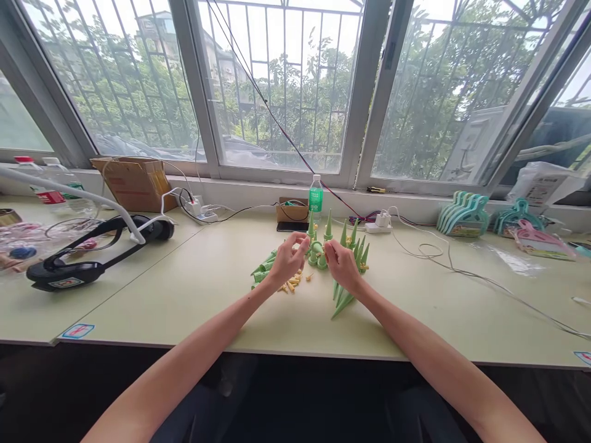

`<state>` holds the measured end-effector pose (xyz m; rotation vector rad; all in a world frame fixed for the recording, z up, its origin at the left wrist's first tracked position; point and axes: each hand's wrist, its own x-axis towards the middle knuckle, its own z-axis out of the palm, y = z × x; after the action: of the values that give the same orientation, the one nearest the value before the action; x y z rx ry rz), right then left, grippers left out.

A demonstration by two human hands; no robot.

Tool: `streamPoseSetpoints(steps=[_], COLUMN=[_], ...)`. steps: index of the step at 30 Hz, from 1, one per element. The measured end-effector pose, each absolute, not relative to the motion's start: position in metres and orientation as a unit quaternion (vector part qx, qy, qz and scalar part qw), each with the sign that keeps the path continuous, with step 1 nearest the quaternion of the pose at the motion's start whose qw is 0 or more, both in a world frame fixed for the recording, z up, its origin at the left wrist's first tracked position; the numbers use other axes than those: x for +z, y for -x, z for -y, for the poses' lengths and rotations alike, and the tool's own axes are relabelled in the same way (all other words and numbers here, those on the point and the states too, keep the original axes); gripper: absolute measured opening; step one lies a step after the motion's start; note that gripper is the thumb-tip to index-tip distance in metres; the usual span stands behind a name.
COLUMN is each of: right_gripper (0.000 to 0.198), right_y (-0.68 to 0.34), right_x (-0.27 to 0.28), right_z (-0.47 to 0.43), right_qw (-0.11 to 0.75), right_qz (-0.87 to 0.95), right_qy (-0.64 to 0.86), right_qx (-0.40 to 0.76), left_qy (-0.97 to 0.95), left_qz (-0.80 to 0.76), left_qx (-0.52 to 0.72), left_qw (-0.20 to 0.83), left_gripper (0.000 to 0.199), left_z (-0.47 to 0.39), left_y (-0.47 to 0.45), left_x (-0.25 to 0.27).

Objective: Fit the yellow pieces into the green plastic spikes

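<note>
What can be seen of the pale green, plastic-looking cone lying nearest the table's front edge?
The pale green, plastic-looking cone lies on its side on the cream, flat tabletop, its sharp tip pointing leftward and toward the front edge. It is nearer the camera than the bare right hand; contact at its wide end is unclear.

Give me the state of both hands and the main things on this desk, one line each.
Left hand: raised, fingers bent; grip unclear.
Right hand: raised, fingers curled; grip unclear.
Green cones: some upright, others lying down.
Yellow pieces: loose, scattered.
Green-labelled bottle: upright, capped.
White power strip at right: plug inserted.
Black headset: set down, unworn.
</note>
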<state>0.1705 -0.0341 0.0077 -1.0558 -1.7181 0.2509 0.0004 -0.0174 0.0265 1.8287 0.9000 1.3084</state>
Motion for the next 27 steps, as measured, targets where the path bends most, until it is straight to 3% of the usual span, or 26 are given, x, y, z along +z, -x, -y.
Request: streamPoseSetpoints(steps=[4, 7, 18, 27], right_gripper=[0.039, 0.038, 0.036, 0.037], right_y=[-0.1701, -0.1693, -0.1694, -0.1704], right_x=[0.0072, 0.0061, 0.0027, 0.0047], right_z=[0.0345, 0.0343, 0.032, 0.0322], right_qw=[0.517, 0.51, 0.505, 0.498], right_qz=[0.735, 0.742, 0.746, 0.748], right_qy=[0.429, 0.422, 0.421, 0.429], right_qx=[0.097, 0.103, 0.103, 0.089], left_qy=[-0.674, -0.665, -0.669, -0.713], left_qz=[-0.317, -0.299, -0.29, -0.286], left_qx=[0.435, 0.399, 0.402, 0.411], left_qw=[0.506, 0.557, 0.554, 0.491], left_gripper=[0.044, 0.047, 0.049, 0.049], left_z=[0.0189, 0.022, 0.0252, 0.0219], left_y=[-0.0011, -0.0006, 0.0011, 0.0024], left_x=[0.0291, 0.0313, 0.0337, 0.0276])
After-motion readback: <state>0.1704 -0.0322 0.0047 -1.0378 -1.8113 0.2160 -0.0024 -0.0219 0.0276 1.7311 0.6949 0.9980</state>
